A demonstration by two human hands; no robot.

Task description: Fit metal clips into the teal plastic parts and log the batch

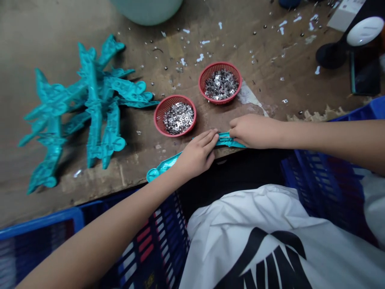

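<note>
Hands (197, 155) touch a teal part (223, 142) on a littered table (136, 148) beside crates (42, 222).

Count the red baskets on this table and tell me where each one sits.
2. The nearer red basket sits just beyond the left hand, leftward; the farther red basket is up and to its right. Both are in plain view; no others show.
</note>
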